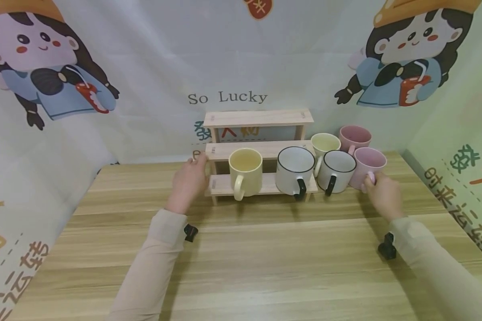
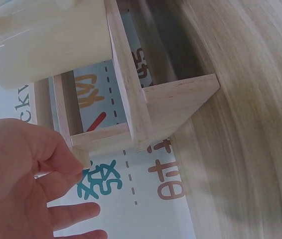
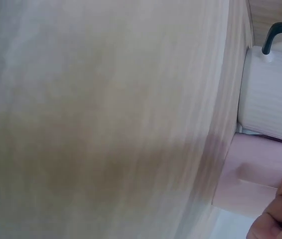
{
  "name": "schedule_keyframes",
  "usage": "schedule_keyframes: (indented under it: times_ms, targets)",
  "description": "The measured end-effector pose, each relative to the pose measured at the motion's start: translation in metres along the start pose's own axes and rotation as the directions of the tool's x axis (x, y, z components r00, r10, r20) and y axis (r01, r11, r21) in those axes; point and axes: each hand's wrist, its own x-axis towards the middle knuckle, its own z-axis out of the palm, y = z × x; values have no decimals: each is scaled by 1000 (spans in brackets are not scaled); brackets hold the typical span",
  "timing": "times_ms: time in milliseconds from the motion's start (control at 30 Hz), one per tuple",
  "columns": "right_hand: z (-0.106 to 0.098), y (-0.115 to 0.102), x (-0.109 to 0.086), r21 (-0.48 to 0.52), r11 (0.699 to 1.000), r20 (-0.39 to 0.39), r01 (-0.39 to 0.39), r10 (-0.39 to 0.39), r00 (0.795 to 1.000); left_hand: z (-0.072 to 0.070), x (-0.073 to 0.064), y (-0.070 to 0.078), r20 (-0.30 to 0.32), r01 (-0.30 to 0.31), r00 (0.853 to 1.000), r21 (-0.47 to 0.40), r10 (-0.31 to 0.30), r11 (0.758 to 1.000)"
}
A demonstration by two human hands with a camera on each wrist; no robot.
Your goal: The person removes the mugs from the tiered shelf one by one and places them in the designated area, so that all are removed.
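On the table (image 1: 265, 267), the wooden shelf (image 1: 257, 117) could slide if my left hand (image 1: 189, 180) nudges its nine-o'clock end; thumb and forefinger bend there, but I can't tell whether they grip. At the shelf's three o'clock, a careless tug on the front pink mug (image 1: 359, 171), which my right hand (image 1: 384, 196) pinches by its handle (image 1: 371, 177), could knock the white mug (image 1: 334, 178) at its nine o'clock. My right fingertips partly hide that handle, and the right wrist view cuts them off.

Arms (image 1: 154, 263) forward, right hand (image 1: 383, 196) in a pinch
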Motion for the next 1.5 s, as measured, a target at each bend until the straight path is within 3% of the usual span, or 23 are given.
schedule_keyframes:
  times_ms: [233,367,500,700,967,1500]
  targets:
    - [-9,3,12,3,1000,140,28,-29,990,-1,0,0,-5,0,1000,-5,0,1000]
    - [-16,4,18,-21,999,251,45,-38,967,-1,0,0,-4,-3,1000,-3,3,1000]
    - [-21,5,18,-53,999,325,1,16,945,-1,0,1,7,-1,1000,-3,1,1000]
    - [-28,-5,15,-89,995,295,-38,63,953,0,0,1,13,-5,1000,-2,5,1000]
    - [-38,-33,13,-81,996,331,39,-10,944,-1,-1,2,3,-6,1000,2,6,1000]
    - [-37,-65,2,-6,995,262,101,-96,960,0,-1,2,-11,-7,1000,6,7,1000]
